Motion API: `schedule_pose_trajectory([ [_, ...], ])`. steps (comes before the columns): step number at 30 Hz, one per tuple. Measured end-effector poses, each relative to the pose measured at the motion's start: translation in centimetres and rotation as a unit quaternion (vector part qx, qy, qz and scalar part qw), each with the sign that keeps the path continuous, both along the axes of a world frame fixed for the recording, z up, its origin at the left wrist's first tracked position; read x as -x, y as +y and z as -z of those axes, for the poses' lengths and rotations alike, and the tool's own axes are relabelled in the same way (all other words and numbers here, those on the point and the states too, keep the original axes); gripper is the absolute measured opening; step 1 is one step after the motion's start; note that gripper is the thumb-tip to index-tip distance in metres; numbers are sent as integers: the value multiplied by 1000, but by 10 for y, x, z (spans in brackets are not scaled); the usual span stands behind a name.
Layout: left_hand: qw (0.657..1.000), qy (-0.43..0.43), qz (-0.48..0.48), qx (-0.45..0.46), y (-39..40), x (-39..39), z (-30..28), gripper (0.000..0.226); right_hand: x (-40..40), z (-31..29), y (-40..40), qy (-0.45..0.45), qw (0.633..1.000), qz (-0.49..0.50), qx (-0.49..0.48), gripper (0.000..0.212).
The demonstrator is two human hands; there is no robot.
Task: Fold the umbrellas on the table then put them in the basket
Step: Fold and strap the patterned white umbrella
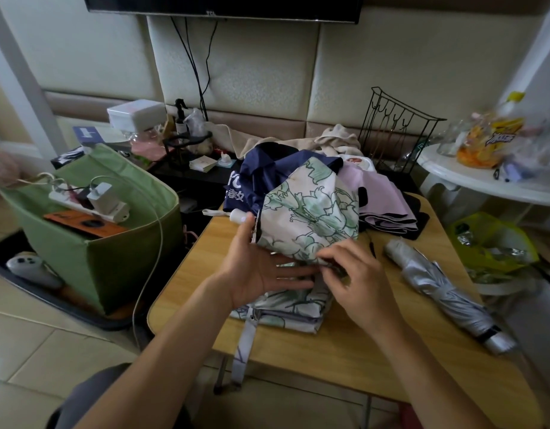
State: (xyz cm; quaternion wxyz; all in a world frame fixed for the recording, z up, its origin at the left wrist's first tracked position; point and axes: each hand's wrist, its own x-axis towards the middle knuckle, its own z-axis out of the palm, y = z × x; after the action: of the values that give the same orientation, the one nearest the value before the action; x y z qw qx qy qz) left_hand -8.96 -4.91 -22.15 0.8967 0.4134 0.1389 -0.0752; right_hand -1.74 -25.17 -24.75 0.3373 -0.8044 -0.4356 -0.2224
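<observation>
The flowery umbrella (307, 212) sits near the middle of the wooden table (345, 345), white cloth with pale green flowers, soft and floppy. Its strap (244, 345) hangs over the near edge. The left hand (261, 270) lies flat against the cloth, palm up and fingers straight, thumb by the white handle (239, 215). The right hand (357, 280) pinches a fold of the cloth by a thin dark rib.

The cloth looks slippery, so the fold may slide out of the pinch and puff open again. The hanging strap could snag on the table edge.

A silver umbrella (447, 292) lies already rolled by the right edge, shiny and crinkly. A dark blue umbrella (267, 171) and a light purple umbrella (382, 196) lie loose at the far edge. The green basket (91, 243) stands on the floor past the left edge, boxy and made of cloth, already holding a power strip (91, 199), so room may be tight.
</observation>
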Motion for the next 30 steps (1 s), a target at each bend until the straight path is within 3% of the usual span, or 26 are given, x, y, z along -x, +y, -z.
schedule_pose_trajectory([
  [3, 996, -37, 21, -84, -2, 6, 0, 106, 2, 6, 3, -5, 1000, 9, 14, 17],
  [6, 944, -78, 38, -317, -6, 11, 5, 114, -1, 5, 5, -23, 997, 67, -10, 15],
  [7, 897, -125, 53, -421, -7, 14, 6, 105, -3, 3, 5, -25, 995, 95, -13, 15],
  [8, 816, -189, 67, -543, -7, 16, 9, 88, -4, 1, 5, -23, 992, 122, -15, 15],
  [10, 616, -278, 108, -729, -7, 17, 17, 61, -7, -2, 4, -4, 990, 136, -29, 17],
  [11, 565, -292, 132, -760, -8, 18, 22, 62, -7, -2, 3, 17, 991, 124, -39, 19],
  [12, 547, -292, 146, -771, -10, 17, 28, 66, -6, -2, 2, 43, 992, 106, -47, 25],
  [14, 557, -279, 126, -772, -14, 15, 34, 65, -4, -2, 0, 110, 990, 56, -62, 37],
  [17, 570, -295, 72, -764, -12, 13, 31, 41, -6, -4, -3, 175, 982, -14, -71, 27],
  [22, 565, -304, -17, -767, -17, 14, 25, 21, -12, -5, -14, 163, 983, -51, 66, 35],
  [26, 576, -304, -38, -758, -21, 15, 22, 23, -15, -4, -21, 182, 973, -76, 121, 21],
  [30, 530, -317, -49, -785, -24, 19, 22, 32, -18, -3, -24, 110, 986, -44, 121, 13],
])
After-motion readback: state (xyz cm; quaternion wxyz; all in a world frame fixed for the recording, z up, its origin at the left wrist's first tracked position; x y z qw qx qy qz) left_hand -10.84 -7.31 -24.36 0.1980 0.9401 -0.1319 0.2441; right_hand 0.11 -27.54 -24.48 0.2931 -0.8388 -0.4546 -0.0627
